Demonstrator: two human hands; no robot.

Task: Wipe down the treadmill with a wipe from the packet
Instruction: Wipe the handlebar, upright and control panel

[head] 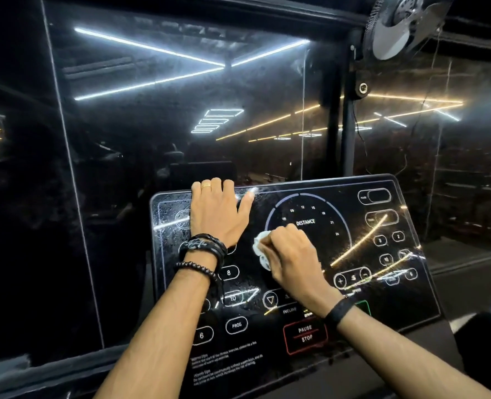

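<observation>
The treadmill's glossy black console (382, 283) tilts up in front of me, printed with white button outlines, a DISTANCE dial and a red PAUSE/STOP box. My right hand (293, 254) grips a crumpled white wipe (261, 249) and presses it on the panel just below the dial. My left hand (217, 211) lies at the console's upper left with its fingers hooked over the top edge and its thumb spread on the glass. The left part of the panel looks wet and streaked. The wipe packet is not in view.
Dark glass wall panels (166, 125) stand right behind the console and reflect ceiling light strips. A black post (349, 125) at the upper right carries a fan (402, 24). A dark ledge (483, 329) lies at the right.
</observation>
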